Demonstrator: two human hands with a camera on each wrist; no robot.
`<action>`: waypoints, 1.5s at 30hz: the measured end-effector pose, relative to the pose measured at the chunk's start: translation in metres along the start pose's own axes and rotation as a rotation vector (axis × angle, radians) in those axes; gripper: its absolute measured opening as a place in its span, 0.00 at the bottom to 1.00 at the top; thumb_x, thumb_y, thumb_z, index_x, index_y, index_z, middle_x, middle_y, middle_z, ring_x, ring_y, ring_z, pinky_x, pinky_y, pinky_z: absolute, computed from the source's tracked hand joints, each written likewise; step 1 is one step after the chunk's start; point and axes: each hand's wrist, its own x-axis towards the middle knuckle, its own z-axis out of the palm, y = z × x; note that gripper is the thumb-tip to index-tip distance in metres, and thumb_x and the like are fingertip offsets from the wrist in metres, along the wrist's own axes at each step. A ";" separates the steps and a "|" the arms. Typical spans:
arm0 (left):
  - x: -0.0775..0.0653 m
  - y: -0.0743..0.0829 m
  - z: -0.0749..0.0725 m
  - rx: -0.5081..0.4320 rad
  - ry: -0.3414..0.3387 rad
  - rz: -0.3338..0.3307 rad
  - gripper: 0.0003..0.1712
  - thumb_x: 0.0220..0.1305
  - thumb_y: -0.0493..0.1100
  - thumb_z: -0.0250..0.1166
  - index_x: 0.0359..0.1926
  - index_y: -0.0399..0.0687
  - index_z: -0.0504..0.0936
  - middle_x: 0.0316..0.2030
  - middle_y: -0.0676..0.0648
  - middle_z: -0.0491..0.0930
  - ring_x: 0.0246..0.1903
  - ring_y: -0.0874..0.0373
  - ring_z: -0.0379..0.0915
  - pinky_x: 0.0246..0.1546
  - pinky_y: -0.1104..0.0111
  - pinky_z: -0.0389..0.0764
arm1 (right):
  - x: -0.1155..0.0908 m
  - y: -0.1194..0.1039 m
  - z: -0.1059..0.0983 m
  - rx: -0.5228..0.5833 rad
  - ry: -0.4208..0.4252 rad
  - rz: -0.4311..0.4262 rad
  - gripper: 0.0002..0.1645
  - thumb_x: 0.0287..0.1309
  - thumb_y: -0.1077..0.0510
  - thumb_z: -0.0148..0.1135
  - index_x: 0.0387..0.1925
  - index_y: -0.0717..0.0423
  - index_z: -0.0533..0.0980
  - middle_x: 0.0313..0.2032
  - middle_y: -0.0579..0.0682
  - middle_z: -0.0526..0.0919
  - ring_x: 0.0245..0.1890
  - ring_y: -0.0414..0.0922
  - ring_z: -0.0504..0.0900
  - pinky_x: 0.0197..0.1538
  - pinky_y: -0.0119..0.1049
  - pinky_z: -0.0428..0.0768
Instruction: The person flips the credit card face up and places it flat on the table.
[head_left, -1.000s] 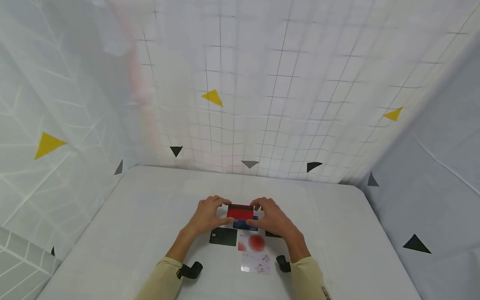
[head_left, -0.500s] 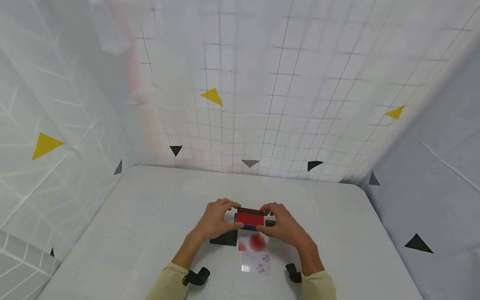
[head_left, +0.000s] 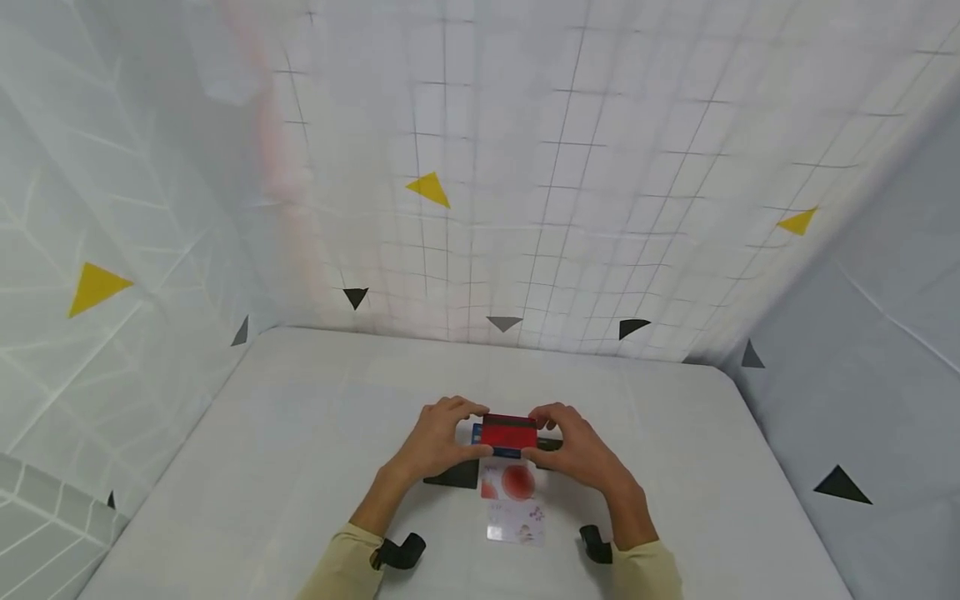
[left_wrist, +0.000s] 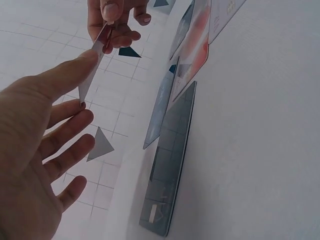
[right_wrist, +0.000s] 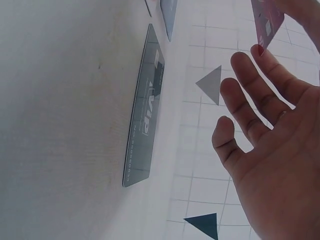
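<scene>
Between both hands a red card [head_left: 509, 434] with a dark stripe is held up off the table. My left hand [head_left: 442, 437] pinches its left end between thumb and index finger; in the left wrist view the other fingers of the left hand [left_wrist: 35, 145] spread apart. My right hand [head_left: 577, 446] pinches the opposite end, and the right wrist view shows that hand [right_wrist: 275, 115] with its remaining fingers loose. Partly covered behind the red card lies a blue card [head_left: 477, 434]. A dark card [head_left: 453, 475] lies by the left hand, and a dark VIP card [right_wrist: 145, 115] below the right hand.
Nearer me on the white table [head_left: 300, 450] lie a white card with a red circle [head_left: 517, 482] and a pale flowered card [head_left: 516, 522]. Black wrist-worn pieces [head_left: 405, 551] hang at the sleeves. A white sheet wall with triangles [head_left: 504, 323] rises behind the table.
Both hands have moved right with the red card, which now overlaps the blue card more squarely. The dark card on the right shows more than before; the left one is more covered.
</scene>
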 end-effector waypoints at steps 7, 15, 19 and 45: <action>0.001 -0.001 0.001 0.014 -0.034 -0.017 0.37 0.57 0.66 0.71 0.64 0.59 0.78 0.57 0.54 0.78 0.56 0.57 0.71 0.63 0.49 0.66 | 0.000 0.002 0.000 0.034 0.014 -0.024 0.34 0.49 0.38 0.77 0.56 0.39 0.74 0.50 0.40 0.76 0.52 0.49 0.74 0.53 0.53 0.76; 0.000 -0.002 0.002 0.047 -0.041 -0.026 0.35 0.56 0.66 0.72 0.63 0.62 0.79 0.56 0.55 0.79 0.56 0.57 0.71 0.63 0.50 0.67 | 0.002 0.000 0.003 0.047 0.027 -0.056 0.33 0.51 0.40 0.77 0.57 0.40 0.73 0.49 0.40 0.77 0.50 0.46 0.73 0.53 0.53 0.76; -0.003 0.000 0.001 0.043 -0.051 -0.031 0.34 0.56 0.65 0.73 0.62 0.63 0.79 0.56 0.55 0.79 0.57 0.56 0.71 0.63 0.48 0.66 | 0.001 -0.002 0.004 0.058 0.029 -0.078 0.33 0.51 0.40 0.76 0.56 0.39 0.73 0.48 0.40 0.77 0.51 0.49 0.74 0.53 0.55 0.75; 0.001 0.004 0.013 0.060 -0.074 0.035 0.30 0.55 0.62 0.75 0.57 0.60 0.83 0.51 0.57 0.82 0.54 0.58 0.70 0.56 0.52 0.68 | 0.004 -0.011 0.009 0.161 0.051 -0.291 0.35 0.54 0.44 0.75 0.61 0.43 0.71 0.50 0.38 0.77 0.51 0.48 0.75 0.50 0.56 0.77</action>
